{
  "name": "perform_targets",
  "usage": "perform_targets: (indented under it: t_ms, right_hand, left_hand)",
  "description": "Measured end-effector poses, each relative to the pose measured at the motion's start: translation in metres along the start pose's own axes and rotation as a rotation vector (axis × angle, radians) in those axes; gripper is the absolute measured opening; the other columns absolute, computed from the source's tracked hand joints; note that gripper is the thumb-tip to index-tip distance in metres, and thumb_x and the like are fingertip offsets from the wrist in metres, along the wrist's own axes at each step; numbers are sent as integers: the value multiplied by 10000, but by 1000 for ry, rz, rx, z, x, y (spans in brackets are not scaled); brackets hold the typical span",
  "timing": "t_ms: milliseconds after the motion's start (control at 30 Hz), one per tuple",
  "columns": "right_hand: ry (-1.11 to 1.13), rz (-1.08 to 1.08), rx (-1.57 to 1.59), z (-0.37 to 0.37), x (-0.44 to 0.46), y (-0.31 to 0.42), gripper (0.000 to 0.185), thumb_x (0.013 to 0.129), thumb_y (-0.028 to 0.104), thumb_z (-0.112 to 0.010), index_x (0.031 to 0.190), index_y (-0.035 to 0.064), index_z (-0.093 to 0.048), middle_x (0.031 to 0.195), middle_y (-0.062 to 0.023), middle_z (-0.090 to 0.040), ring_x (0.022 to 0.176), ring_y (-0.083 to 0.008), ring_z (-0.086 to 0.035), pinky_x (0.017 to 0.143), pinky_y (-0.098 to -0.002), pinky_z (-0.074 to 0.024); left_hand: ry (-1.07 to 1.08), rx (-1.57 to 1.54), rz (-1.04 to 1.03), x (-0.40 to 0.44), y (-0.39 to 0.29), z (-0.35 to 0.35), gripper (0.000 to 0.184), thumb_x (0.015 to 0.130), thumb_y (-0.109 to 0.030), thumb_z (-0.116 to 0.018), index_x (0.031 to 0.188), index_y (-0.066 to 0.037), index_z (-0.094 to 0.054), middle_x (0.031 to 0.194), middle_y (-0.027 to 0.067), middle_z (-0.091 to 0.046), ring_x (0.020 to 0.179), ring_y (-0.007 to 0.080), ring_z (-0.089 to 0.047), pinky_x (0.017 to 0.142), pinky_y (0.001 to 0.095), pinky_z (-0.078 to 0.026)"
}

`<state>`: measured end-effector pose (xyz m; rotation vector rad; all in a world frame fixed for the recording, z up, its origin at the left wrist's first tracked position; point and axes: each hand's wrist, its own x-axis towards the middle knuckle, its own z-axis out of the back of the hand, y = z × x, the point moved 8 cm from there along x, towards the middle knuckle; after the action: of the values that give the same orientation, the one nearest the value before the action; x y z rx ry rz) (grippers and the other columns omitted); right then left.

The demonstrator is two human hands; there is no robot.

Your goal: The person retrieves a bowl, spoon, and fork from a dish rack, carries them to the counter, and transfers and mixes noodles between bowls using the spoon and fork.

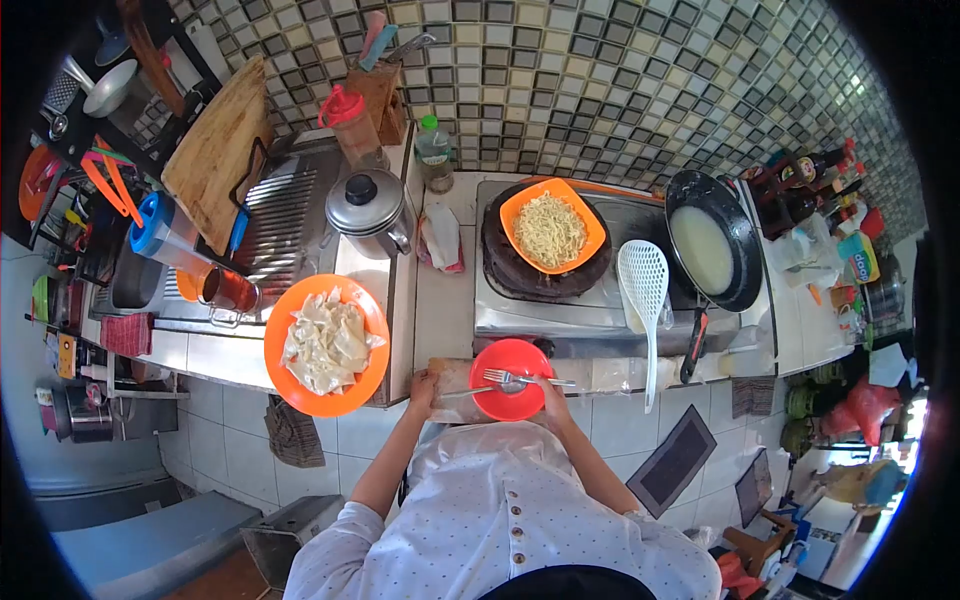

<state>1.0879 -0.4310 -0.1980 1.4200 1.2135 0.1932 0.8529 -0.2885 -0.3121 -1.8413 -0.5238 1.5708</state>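
A red bowl [510, 358] sits at the front edge of the stove counter, directly before me. Across it lie a fork [497, 376] and a spoon [507, 386], their handles reaching past opposite rims. My right hand [552, 400] is closed on the bowl's right rim, under the fork handle. To the bowl's left, my left hand [424, 388] rests at the counter edge near the end of the spoon handle; its fingers are too small to make out. An orange square bowl of noodles [549, 230] stands on the left burner.
On the left, an orange plate [375, 318] of pale folded wrappers overhangs the counter edge beside a lidded metal pot [370, 212]. A frying pan [740, 245] with cloudy liquid occupies the right burner. A white slotted ladle [643, 285] lies across the stove, its handle jutting over the edge.
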Motion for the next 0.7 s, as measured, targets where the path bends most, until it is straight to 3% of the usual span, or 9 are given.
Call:
perform_targets:
  t_ms: [67,233,367,433,467,533,667,700]
  right_hand:
    - [-5,-55,54,-6,-2,-1,370,845,242,-481,1172,82,-415,1073,-60,-511,960,-143,-513,796,-282,-437]
    - [-48,-64,129,-10,-2,-12,340,843,249,-486,1138,84,-447,1016,-59,-544,882,-144,-557,721,-275,-478]
    - [-64,-124,151,-13,-8,-20,316,844,237,-481,1106,61,-464,989,-73,-557,848,-155,-575,707,-282,-487]
    - [-51,-131,183,-12,-7,-26,313,845,233,-479,1101,53,-464,986,-77,-558,845,-157,-577,708,-283,-487]
    - [-57,-120,188,-11,-6,-28,312,847,233,-475,1097,49,-465,982,-78,-559,845,-158,-578,705,-285,-490]
    - [-64,-105,193,-10,-7,-27,310,848,234,-471,1094,45,-466,978,-80,-560,844,-158,-579,702,-287,-493]
    - [-80,-113,165,-14,-13,-18,308,850,239,-469,1090,44,-470,978,-84,-560,854,-160,-578,702,-290,-498]
    - [-83,-150,158,-14,-15,-19,308,851,241,-468,1088,44,-472,978,-85,-559,854,-160,-578,694,-291,-501]
  left_hand:
    - [14,2,19,-5,0,-1,274,802,-181,-540,1034,-60,-456,722,18,-498,550,96,-435,438,249,-358]
    - [-110,57,-173,-21,-22,2,332,807,-169,-535,1091,-34,-427,864,67,-519,728,128,-480,617,250,-400]
    - [-56,195,-330,-29,-38,0,378,828,-202,-506,1146,-27,-399,981,110,-511,864,169,-498,747,278,-404]
    - [-1,161,-463,-29,-42,-4,415,856,-244,-461,1191,-20,-362,1107,145,-465,1033,203,-445,885,295,-341]
    - [2,162,-464,-30,-39,-3,415,856,-244,-461,1191,-20,-362,1107,145,-465,1033,203,-445,885,295,-341]
    - [-34,361,-593,-57,-59,-9,421,877,-267,-418,1207,-13,-352,1186,158,-413,1149,219,-357,972,306,-248]
    - [26,358,-570,-83,-78,-12,393,886,-285,-403,1184,-29,-385,1123,124,-461,1049,211,-439,905,284,-327]
    - [21,309,-490,-85,-76,-9,398,876,-353,-397,1133,-51,-436,1053,101,-484,966,182,-466,824,296,-372]
